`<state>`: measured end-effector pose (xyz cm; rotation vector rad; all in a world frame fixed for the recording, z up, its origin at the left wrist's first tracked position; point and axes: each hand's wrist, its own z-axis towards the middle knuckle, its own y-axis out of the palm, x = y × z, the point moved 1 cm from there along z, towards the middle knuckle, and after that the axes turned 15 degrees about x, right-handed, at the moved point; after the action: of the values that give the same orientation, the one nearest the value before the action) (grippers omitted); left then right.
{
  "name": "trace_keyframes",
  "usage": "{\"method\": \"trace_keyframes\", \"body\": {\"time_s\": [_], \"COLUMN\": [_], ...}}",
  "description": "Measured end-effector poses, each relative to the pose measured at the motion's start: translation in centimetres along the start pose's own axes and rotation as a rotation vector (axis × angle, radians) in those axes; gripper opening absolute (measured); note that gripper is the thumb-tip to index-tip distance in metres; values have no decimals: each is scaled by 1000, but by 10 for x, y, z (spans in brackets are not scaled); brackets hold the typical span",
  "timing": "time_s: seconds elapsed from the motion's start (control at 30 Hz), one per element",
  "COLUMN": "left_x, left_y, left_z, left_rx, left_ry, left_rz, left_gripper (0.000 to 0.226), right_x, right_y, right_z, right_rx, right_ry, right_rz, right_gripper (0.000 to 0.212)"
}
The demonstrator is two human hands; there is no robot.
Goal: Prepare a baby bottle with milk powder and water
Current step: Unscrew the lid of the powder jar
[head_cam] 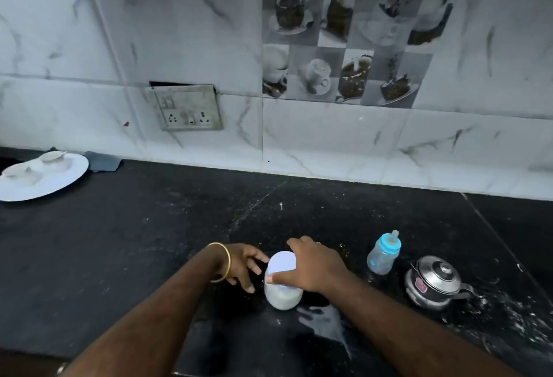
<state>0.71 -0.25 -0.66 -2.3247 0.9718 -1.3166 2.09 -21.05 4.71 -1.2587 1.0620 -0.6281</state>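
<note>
White and lidded, the milk powder jar (282, 282) stands near the front edge of the black counter (119, 242). The right hand (314, 266) curls over its lid, thumb and fingers gripping the rim. The left hand (244, 266), with a gold bangle (223, 263) on its wrist, has its fingers spread beside the jar, touching or nearly so. The baby bottle (384, 254), blue-collared, stands upright towards the right edge, beside a small steel pot (434, 282).

We see a black bench (149, 242): white jar (282, 294) at 6 o'clock, baby bottle (384, 257) and steel pot (434, 282) at 4, white plate (45, 179) at 9, spilled powder (326, 324) by the jar.
</note>
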Motion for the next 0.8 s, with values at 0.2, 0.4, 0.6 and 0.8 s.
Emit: {"method": "trace_keyframes", "body": {"time_s": [0.2, 0.4, 0.6, 0.8], "left_x": [5, 38, 73, 68], "left_y": [43, 69, 96, 110], "left_z": [7, 24, 45, 55], "left_rx": [278, 449, 708, 765], "left_ry": [256, 393, 323, 300], "left_rz": [-335, -397, -583, -684], "left_gripper": [72, 92, 86, 80], "right_x": [0, 35, 49, 51], "right_y": [8, -4, -9, -3], "right_z": [5, 25, 33, 38], "right_rx": [17, 76, 139, 165], "right_ry": [-23, 92, 194, 146], "right_rz": [-80, -67, -221, -83], "right_gripper": [82, 73, 87, 77]}}
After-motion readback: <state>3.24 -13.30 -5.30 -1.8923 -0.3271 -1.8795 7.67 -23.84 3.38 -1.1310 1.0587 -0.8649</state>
